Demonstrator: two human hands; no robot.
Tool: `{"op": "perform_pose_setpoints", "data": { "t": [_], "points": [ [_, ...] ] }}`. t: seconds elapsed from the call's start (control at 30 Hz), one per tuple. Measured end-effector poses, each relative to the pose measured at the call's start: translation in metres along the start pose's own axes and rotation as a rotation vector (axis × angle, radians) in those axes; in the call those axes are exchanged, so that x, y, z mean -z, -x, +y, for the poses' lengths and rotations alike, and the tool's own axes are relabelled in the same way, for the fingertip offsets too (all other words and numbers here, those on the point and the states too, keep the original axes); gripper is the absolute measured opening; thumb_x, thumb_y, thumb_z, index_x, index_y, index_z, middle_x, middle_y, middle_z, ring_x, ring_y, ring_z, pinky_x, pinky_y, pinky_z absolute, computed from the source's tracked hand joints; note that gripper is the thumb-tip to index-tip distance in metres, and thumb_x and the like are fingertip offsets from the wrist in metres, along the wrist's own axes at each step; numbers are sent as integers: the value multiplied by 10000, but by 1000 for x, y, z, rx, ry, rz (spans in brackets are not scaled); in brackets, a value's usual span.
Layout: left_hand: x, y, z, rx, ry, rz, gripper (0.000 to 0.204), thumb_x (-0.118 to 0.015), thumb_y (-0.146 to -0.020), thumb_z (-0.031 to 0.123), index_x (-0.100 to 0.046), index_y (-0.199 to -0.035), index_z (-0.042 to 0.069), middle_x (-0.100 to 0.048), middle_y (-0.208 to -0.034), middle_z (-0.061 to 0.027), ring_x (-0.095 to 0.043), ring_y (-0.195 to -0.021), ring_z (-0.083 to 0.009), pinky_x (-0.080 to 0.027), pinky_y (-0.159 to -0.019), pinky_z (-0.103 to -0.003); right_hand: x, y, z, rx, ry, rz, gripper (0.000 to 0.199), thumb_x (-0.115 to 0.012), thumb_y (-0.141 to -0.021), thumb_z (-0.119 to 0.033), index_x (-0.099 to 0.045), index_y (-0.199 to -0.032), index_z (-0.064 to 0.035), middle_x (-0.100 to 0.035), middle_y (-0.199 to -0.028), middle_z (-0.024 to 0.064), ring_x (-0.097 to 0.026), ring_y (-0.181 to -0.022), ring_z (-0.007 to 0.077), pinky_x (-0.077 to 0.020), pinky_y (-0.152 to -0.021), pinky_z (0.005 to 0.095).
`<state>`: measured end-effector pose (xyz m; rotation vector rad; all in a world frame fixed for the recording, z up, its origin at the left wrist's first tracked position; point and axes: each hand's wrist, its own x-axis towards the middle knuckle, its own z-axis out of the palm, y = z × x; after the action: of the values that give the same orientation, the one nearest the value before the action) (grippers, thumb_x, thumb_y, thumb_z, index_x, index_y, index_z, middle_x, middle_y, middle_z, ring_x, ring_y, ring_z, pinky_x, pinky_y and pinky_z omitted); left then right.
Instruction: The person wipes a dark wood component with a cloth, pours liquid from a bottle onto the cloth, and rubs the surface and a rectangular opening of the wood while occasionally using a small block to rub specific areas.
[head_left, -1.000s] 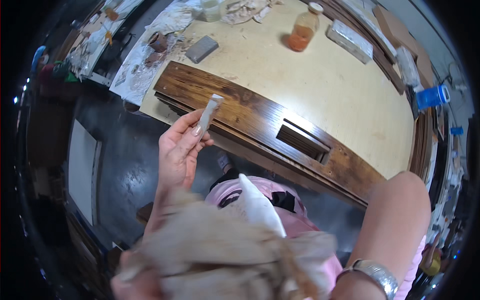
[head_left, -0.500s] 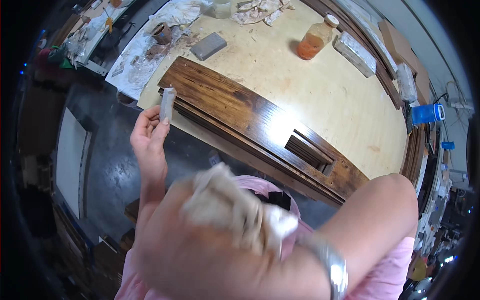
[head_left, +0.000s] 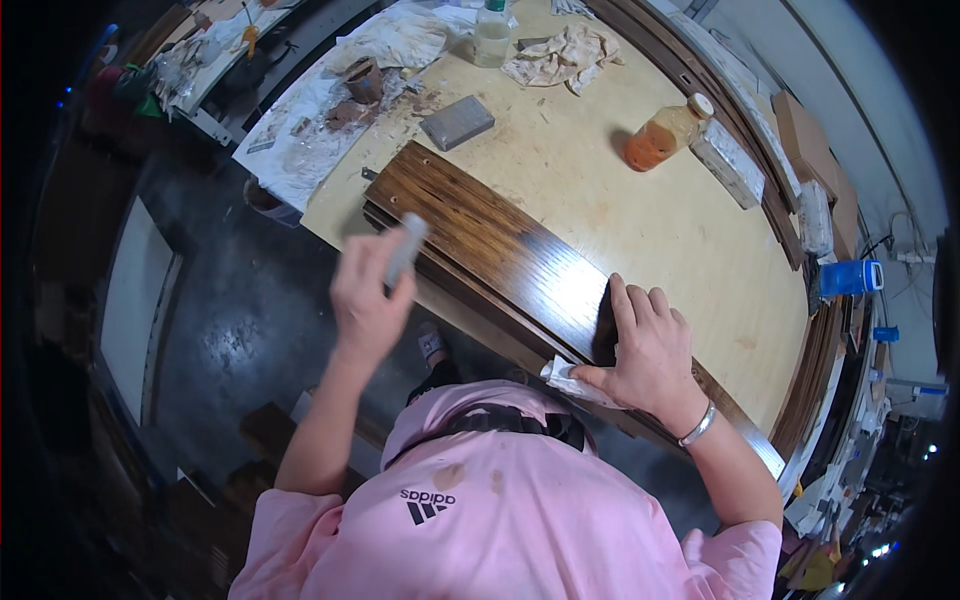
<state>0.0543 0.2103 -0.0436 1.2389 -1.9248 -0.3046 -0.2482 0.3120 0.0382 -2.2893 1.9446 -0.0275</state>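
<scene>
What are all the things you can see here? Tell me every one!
wooden panel: 1, dark brown, glossy, near edge of the table
table: 1, pale wood
grey block: 1, grey, beyond the panel
orange bottle: 1, orange liquid, lying tilted on the table
clear bottle: 1, clear, far end
crumpled rag: 1, beige, far end
stained sheet: 1, white, left corner
blue cup: 1, blue, right shelf
white cloth: 1, white, under right hand
grey stick: 1, grey, in left hand
left hand: raised, gripping the stick
right hand: flat on the panel
</scene>
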Motion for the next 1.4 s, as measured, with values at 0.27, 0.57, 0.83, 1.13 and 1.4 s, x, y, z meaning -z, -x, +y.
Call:
{"op": "perform_pose_setpoints", "data": {
  "t": [0.27, 0.57, 0.83, 1.13, 1.4],
  "points": [
    [15, -7, -12, -7, 16, 48, 449, -692, -736, -3, -646, -1179, 56, -542, -949, -125, -581, -780, -281, -497, -691, -396, -11, 3, -8, -41, 1, 26, 976, -813, -560, -396, -477, -1337, 89, -585, -1091, 186, -549, -950, 334, -482, -809, 418],
    [26, -14, -35, 154, -39, 154, 438, -689, -742, -23, -628, -1172, 36, -544, -969, -119, -545, -709, -229, -476, -654, -349, -21, 6, -3, 0, 5, 134, 935, -820, -579, -421, -507, -1318, 58, -591, -1110, 164, -552, -933, 310, -474, -785, 413],
    [24, -11, -21, 13, -45, 91, 426, -719, -699, -14, -660, -1110, 83, -579, -967, -119, -622, -834, -310, -522, -713, -415, -22, 6, -6, 25, 23, 191, 935, -805, -583, -455, -518, -1318, 47, -605, -1122, 159, -556, -919, 306, -473, -774, 408],
    [16, -49, -113, 368, 358, 265, 314, -701, -815, -3, -674, -1127, 16, -628, -963, -105, -608, -737, -175, -498, -644, -298, -26, 9, 2, -7, -40, 230, 858, -777, -626, -457, -555, -1289, 40, -615, -1117, 177, -558, -911, 338, -475, -804, 430],
    [-23, -104, -238, 396, -30, 73, 299, -737, -790, 116, -685, -1082, 75, -665, -995, -110, -657, -804, -271, -517, -744, -390, -34, 12, -12, -198, 29, 446, 516, -785, -690, -211, -626, -1133, 1, -622, -1080, 154, -569, -909, 330, -481, -772, 430]
  ]
}}
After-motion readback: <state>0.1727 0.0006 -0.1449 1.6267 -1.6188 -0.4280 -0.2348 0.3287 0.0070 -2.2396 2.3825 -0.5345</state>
